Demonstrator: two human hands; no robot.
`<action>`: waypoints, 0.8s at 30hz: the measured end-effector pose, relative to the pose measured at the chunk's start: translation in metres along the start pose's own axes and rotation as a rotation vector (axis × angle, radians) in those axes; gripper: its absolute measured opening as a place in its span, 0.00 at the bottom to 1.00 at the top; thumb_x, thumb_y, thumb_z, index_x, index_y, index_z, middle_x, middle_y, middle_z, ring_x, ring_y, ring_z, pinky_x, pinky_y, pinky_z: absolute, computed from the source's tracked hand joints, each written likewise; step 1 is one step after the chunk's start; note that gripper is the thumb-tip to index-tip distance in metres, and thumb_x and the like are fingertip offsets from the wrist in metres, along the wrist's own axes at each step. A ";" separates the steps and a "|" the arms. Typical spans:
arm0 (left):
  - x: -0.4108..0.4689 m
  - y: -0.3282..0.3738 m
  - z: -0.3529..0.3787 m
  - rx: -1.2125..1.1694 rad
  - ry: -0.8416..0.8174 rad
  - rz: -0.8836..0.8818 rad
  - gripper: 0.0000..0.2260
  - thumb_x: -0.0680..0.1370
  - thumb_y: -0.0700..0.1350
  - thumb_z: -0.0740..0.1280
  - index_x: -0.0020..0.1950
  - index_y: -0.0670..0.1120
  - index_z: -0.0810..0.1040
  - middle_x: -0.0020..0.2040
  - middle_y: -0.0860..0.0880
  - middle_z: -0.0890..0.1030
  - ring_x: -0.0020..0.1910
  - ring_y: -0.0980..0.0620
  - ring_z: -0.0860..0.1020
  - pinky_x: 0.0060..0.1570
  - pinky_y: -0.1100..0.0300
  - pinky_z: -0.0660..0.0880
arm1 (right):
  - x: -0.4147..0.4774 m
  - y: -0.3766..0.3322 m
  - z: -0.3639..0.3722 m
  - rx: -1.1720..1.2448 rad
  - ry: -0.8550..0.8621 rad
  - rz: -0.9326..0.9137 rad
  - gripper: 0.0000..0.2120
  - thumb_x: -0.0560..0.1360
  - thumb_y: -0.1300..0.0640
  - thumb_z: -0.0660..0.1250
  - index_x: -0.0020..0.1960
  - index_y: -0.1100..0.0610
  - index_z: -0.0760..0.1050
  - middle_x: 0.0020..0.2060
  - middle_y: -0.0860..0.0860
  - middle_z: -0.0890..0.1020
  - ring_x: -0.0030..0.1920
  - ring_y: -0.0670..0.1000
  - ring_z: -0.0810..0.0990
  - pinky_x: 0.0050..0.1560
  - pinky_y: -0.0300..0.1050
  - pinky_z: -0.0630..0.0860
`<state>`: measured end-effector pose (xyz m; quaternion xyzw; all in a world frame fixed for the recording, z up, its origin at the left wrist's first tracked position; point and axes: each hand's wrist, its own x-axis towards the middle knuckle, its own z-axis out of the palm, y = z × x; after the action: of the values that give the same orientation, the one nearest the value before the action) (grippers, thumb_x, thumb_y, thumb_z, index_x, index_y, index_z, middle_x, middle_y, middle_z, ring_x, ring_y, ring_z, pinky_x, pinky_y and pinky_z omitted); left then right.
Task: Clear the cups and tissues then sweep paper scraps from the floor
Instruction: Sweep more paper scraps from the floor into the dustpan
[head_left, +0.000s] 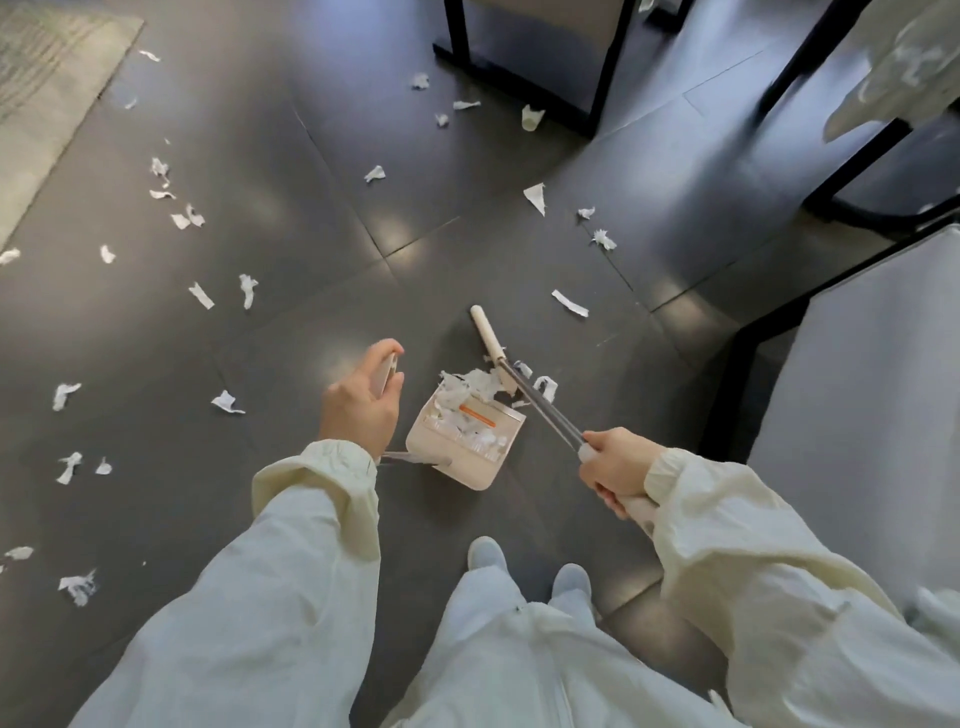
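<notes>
My right hand (618, 467) gripped the steel-shafted cream broom (545, 410), my left hand (363, 402) the handle of the cream plastic dustpan (465, 441); torn white paper scraps (535, 197) judged light, flimsy.

Cream jacket sleeves (291, 571) with elastic cuffs — pale trousers (483, 649), light grey shoes (487, 553).

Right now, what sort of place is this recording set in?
Probably an indoor dining or café-type room, though that is not certain: a dark tiled floor, a grey-topped table, black furniture frames, and a rug at the far left.
</notes>
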<state>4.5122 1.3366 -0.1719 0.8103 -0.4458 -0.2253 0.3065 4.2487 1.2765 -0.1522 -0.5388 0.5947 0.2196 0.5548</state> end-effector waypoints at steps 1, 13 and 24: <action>0.005 0.002 0.002 0.002 -0.012 0.015 0.12 0.76 0.40 0.67 0.57 0.52 0.77 0.41 0.51 0.79 0.42 0.43 0.77 0.48 0.58 0.71 | -0.008 0.001 0.000 0.034 -0.025 0.023 0.16 0.76 0.62 0.57 0.63 0.61 0.71 0.27 0.52 0.72 0.23 0.49 0.70 0.23 0.37 0.68; 0.015 0.016 0.013 0.016 -0.048 0.090 0.11 0.76 0.41 0.67 0.55 0.54 0.76 0.39 0.52 0.78 0.40 0.44 0.77 0.47 0.57 0.72 | -0.067 0.007 -0.051 0.350 -0.061 0.014 0.18 0.74 0.67 0.59 0.63 0.62 0.72 0.19 0.51 0.70 0.19 0.47 0.67 0.20 0.36 0.66; 0.024 0.056 0.050 -0.019 -0.002 -0.012 0.14 0.76 0.41 0.67 0.53 0.60 0.73 0.40 0.50 0.78 0.38 0.45 0.74 0.45 0.59 0.70 | 0.003 0.001 -0.141 0.328 0.197 -0.004 0.08 0.74 0.69 0.56 0.50 0.62 0.71 0.27 0.55 0.68 0.24 0.51 0.66 0.23 0.37 0.65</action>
<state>4.4593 1.2778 -0.1704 0.8098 -0.4391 -0.2321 0.3123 4.1887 1.1545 -0.1143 -0.4614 0.6730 0.0648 0.5745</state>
